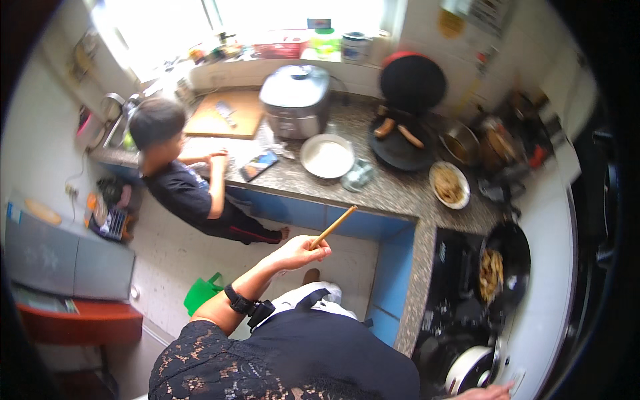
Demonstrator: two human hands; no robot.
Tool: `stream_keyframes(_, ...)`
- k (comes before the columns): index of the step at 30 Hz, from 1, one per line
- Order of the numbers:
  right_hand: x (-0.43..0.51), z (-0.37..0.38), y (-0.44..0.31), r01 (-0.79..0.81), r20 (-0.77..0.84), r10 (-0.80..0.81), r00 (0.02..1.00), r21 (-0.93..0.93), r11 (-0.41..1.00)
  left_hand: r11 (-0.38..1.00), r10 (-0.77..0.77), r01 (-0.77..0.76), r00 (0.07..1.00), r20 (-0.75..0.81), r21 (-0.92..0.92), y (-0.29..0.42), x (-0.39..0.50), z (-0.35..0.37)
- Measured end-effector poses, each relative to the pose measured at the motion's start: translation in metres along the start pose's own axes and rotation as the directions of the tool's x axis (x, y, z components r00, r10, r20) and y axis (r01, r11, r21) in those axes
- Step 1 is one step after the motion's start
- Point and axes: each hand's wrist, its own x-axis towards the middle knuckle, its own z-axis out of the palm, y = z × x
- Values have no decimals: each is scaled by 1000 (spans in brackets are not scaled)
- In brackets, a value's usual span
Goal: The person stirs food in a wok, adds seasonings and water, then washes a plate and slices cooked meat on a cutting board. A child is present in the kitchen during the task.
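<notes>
My left hand [302, 254] grips a pair of wooden chopsticks [336, 226], their tips pointing up and right above the floor. At the bottom right edge, part of my right hand [487, 392] shows with its fingers stretched to a switch or socket plate [520, 382] on the wall; whether they touch it is unclear. Close to that hand stands a white pot [470, 369] with a lid. Further along the black gas hob [452, 265] is a dark wok [515, 260] with browned food pieces [491, 275] in it.
A person [175, 175] stands at the granite counter [395, 195]. On it are a rice cooker [295, 102], a white bowl [327, 156], a phone [259, 165], an open electric griddle [400, 150] with sausages, and a plate of food [449, 185]. A green plastic container [200, 292] is on the floor.
</notes>
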Motion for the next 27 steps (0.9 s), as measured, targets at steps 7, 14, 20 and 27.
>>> stream_keyframes(7, -114, 275, -150, -362, 688, -167, 707, 554, 750, 984, 153, -169, 964, -219, -56, -4, -109, -146)
stream_keyframes(14, -304, 421, -329, -612, 792, -576, -201, 357, 705, 930, -45, -300, 481, -876, -212, -60, -266, -161)
stream_keyframes(20, -499, 390, -496, -773, 169, -787, -594, 152, 616, 810, -514, -424, -178, -839, -406, -143, -373, -159)
stream_keyframes(27, -762, 289, -633, -756, -214, -725, -654, 199, 623, 833, -374, -485, -137, -917, -267, -184, -466, -314)
